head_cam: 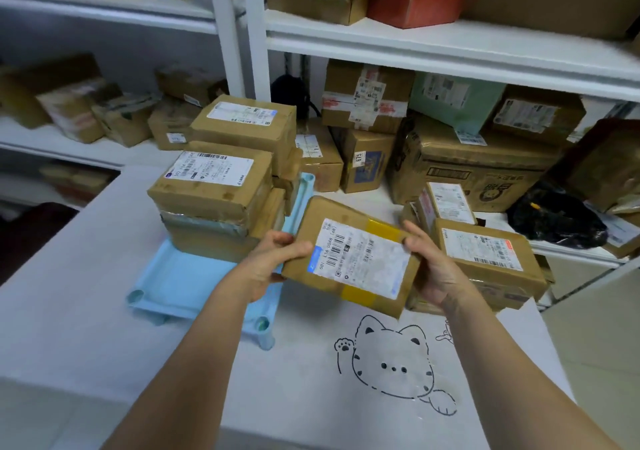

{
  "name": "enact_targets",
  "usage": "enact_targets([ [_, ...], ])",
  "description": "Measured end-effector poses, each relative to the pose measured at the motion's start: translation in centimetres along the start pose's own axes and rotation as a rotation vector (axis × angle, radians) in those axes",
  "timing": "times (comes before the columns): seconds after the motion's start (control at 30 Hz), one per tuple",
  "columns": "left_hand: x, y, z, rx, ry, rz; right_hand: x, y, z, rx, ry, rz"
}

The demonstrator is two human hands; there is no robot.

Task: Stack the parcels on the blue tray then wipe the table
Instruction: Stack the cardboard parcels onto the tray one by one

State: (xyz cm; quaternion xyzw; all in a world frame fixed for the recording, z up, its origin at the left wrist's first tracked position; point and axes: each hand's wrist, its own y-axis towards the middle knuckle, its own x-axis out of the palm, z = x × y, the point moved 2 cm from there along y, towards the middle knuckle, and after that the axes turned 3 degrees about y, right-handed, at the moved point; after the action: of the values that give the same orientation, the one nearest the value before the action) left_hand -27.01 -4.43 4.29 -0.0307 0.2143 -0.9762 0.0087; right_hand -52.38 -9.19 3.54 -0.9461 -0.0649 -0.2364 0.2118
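Shelves [450, 55]: white racking fills the background, crowded with brown cartons, one red box and one pale green parcel.
Worktop [104, 276]: a white cloth covers it, printed with a line-drawn cat [393, 363] near the front right.
Tray [180, 283]: light blue, lying left of centre on the worktop, with round sockets at its corners; its near half is bare.
Stack [214, 190]: brown parcels piled on the far half of the tray, the top ones showing white shipping labels.
Side pile [485, 255]: further labelled parcels sit on the worktop at right, just beside the right hand and apart from the tray.
Black bag [554, 221]: crumpled plastic on the lower shelf behind the side pile.
Held parcel [353, 259]: a flat brown box with yellow tape and a white barcode label, tilted in the air over the tray's right edge, between the stack and the side pile.
Left hand [273, 262]: fingers clenched on the parcel's left edge, thumb on top.
Right hand [433, 262]: fingers gripping the parcel's right edge, thumb pressed on the label's corner.
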Motion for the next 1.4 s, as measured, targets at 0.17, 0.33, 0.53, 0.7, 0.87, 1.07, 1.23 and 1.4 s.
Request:
enact_targets([
  [0.17,-3.5,-1.7,-1.7,-0.055,0.192,-0.109,1.2,0.0,2.0,0.109,-0.026,-0.098],
  [0.33,-6.0,-4.3,-3.0,-0.006,0.15,-0.086,3.7,-0.1,4.4,0.146,0.049,-0.228],
  [0.53,-10.8,-6.9,-3.8,-0.047,0.05,0.002,7.4,0.6,8.2,0.218,-0.079,-0.354],
  [0.7,-14.9,-7.5,-4.8,-0.064,0.086,0.095,11.7,0.5,9.8,0.234,-0.219,-0.37],
  [0.87,-18.0,-6.4,-5.8,-0.067,0.108,0.265,14.6,1.1,11.7,0.289,-0.205,-0.348],
  [1.07,-20.2,-5.3,-5.4,-0.075,0.223,0.391,16.3,1.8,14.2,0.292,-0.195,-0.404],
  [1.23,-21.3,-4.2,-5.7,-0.07,0.276,0.407,16.6,2.0,15.3,0.294,-0.216,-0.344],
  [1.4,-21.7,-3.3,-6.5,-0.148,0.323,0.406,17.0,2.1,16.0,0.313,-0.192,-0.288],
])
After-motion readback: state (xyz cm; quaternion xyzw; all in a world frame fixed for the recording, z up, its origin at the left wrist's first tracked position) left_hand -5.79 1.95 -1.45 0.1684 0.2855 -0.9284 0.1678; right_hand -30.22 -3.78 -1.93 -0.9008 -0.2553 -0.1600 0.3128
